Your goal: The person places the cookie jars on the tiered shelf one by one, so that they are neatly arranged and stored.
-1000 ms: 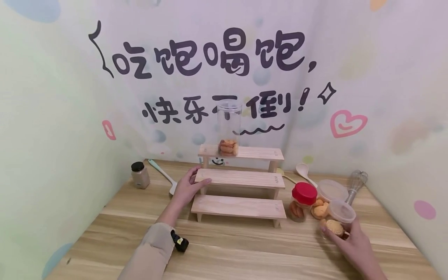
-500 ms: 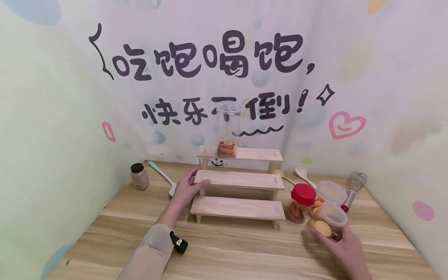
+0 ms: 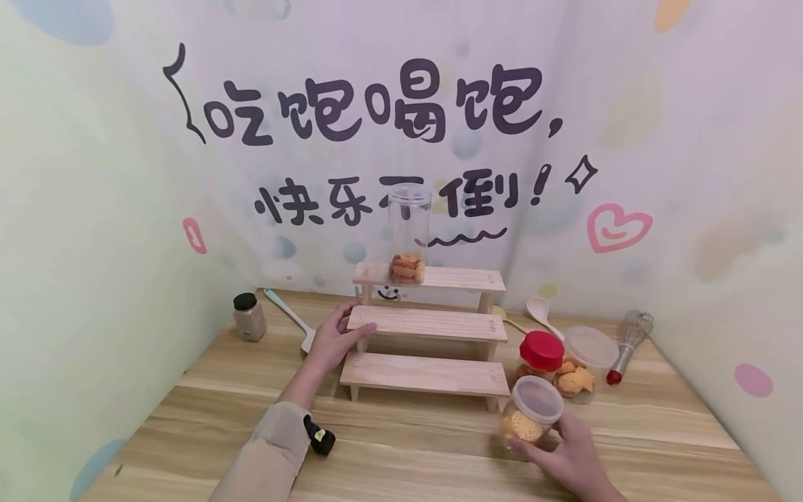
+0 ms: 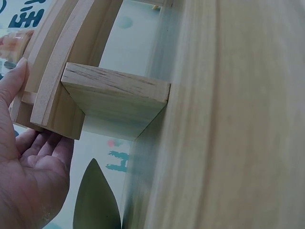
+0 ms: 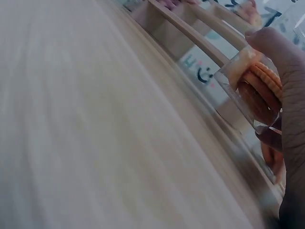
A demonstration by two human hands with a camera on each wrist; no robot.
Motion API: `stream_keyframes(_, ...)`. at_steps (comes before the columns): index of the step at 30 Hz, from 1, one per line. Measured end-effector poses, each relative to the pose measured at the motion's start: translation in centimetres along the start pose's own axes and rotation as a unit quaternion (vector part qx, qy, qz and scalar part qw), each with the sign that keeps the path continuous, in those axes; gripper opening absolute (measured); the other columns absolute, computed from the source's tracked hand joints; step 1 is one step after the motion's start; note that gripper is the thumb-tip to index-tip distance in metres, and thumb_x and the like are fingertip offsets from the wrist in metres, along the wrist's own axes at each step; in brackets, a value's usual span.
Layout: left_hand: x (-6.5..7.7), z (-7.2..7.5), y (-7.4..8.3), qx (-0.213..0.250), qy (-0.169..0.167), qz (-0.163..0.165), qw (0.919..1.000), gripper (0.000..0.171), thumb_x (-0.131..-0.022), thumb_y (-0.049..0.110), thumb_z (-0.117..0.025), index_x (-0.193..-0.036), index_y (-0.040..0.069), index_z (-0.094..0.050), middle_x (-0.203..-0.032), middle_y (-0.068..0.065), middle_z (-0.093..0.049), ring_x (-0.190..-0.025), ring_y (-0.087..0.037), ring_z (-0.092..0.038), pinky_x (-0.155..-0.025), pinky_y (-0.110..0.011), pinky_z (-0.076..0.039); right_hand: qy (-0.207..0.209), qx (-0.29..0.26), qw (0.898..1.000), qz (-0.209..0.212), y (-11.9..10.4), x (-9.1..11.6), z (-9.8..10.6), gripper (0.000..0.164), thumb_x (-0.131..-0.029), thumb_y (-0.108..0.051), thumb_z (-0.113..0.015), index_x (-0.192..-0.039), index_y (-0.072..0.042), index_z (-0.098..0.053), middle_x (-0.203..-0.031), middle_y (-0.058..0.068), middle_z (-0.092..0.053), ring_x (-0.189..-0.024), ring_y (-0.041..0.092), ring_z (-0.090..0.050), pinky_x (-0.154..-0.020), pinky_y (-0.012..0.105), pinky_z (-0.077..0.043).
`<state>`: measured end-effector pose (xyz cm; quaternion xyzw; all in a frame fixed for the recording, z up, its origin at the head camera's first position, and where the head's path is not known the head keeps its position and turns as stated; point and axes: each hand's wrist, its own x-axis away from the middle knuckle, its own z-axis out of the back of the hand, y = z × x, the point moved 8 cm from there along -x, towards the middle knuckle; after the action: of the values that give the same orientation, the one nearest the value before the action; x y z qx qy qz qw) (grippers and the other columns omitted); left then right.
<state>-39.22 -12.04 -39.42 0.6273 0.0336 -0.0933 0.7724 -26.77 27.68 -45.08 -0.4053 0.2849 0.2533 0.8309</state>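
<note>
head view: right hand (image 3: 572, 453) with its grip around a cookie jar (image 3: 532, 413), left hand (image 3: 332, 340) pinching the middle wooden shelf (image 3: 433, 323).

The right hand (image 3: 572, 453) has carried the cookie jar (image 3: 532, 411) nearer the shelf (image 3: 426, 371).

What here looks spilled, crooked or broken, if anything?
Nothing stands out. The tall jar stands upright on the wooden rack, the right hand grips another jar, and the cookies I can see sit inside jars.

Black lettering (image 3: 422, 104) reading "吃饱喝饱,快乐不倒!" runs in two lines across a pale wall (image 3: 677, 90). A pink heart (image 3: 619, 229) and smiley face (image 3: 387, 295) mark the same wall.
</note>
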Motion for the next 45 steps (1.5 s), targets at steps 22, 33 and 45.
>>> stream_keyframes(22, -1.9, 0.3, -4.0, 0.010, 0.016, -0.011, 0.9998, 0.080, -0.084, 0.044, -0.081, -0.151, 0.020, -0.043, -0.152, -0.010, -0.045, -0.133, -0.031, -0.051, -0.105, -0.049, -0.045, 0.120, -0.077, 0.980, 0.137, -6.1, -8.8, -2.9, 0.070, -0.066, -0.025, -0.096, -0.121, 0.005, -0.064, -0.112, 0.012, -0.071, -0.105, 0.009, -0.066, -0.088, 0.017, -0.052)
stream_keyframes(33, -1.9, 0.3, -3.9, 0.006, 0.026, -0.018, 0.9995, 0.079, -0.084, 0.044, -0.081, -0.150, 0.019, -0.045, -0.153, -0.012, -0.044, -0.129, -0.031, -0.055, -0.103, -0.049, -0.047, 0.094, -0.055, 0.982, -0.156, -5.4, -18.5, -0.1, 0.062, -0.083, -0.047, -0.082, -0.131, -0.018, -0.055, -0.109, 0.003, -0.071, -0.087, 0.018, -0.062, -0.071, 0.021, -0.050)
stream_keyframes(45, -1.8, 0.3, -4.0, 0.015, 0.028, -0.017, 0.9994, 0.083, -0.083, 0.044, -0.082, -0.152, 0.018, -0.043, -0.152, -0.010, -0.043, -0.134, -0.029, -0.051, -0.103, -0.048, -0.048, 0.137, -0.104, 0.967, -0.187, -2.9, -19.8, -3.1, 0.072, -0.085, -0.039, -0.082, -0.139, -0.008, -0.045, -0.136, 0.014, -0.060, -0.123, 0.026, -0.058, -0.103, 0.045, -0.048)
